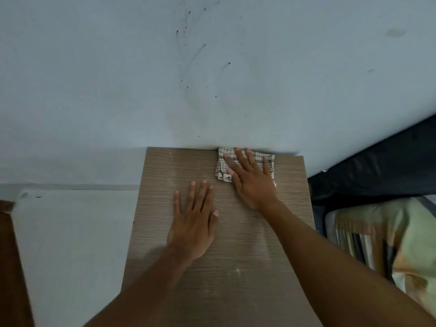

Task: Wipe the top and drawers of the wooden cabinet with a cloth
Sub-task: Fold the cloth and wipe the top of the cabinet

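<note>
The wooden cabinet's top point(165, 175) fills the middle of the head view, light brown with fine grain and pale dusty streaks. A white cloth with a dark check pattern point(223, 165) lies at the far edge of the top, against the wall. My right hand point(250, 182) presses flat on the cloth with fingers spread. Resting palm down on the bare wood nearer me and to the left is my left hand point(194, 223), holding nothing. The cabinet's drawers are hidden from this angle.
A pale blue-grey wall point(212, 79) with dark marks rises right behind the cabinet. A bed with a dark frame point(377, 166) and patterned bedding point(389, 244) stands close on the right. Pale floor point(70, 244) lies left of the cabinet, with a brown wooden piece point(11, 267) at the left edge.
</note>
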